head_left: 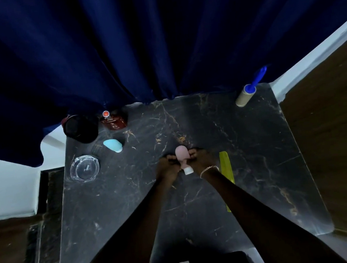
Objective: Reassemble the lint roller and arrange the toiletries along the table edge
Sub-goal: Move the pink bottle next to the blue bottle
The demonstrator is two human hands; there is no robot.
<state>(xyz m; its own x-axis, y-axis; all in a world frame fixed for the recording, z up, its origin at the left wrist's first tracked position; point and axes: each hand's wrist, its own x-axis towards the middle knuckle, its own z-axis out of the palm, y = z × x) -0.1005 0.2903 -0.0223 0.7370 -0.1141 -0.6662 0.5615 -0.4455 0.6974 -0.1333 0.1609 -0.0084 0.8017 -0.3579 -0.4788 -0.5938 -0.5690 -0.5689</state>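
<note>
A pink bottle with a white cap (182, 160) lies near the middle of the black marble table (249, 165). My left hand (168, 164) grips its left side and my right hand (200, 158) grips its right side. The lint roller (246, 95), beige roll with a blue handle, lies at the far right corner. A yellow-green comb (225, 168) lies just right of my right wrist, partly hidden by my arm. A light blue container (113, 145) lies at the left. A dark red bottle with an orange top (113, 121) and a black jar (80, 128) stand at the far left corner.
A clear glass ashtray (84, 168) sits near the table's left edge. A dark blue curtain (136, 48) hangs along the far edge. Wooden floor (339, 133) lies to the right, and a white wall (4, 185) to the left.
</note>
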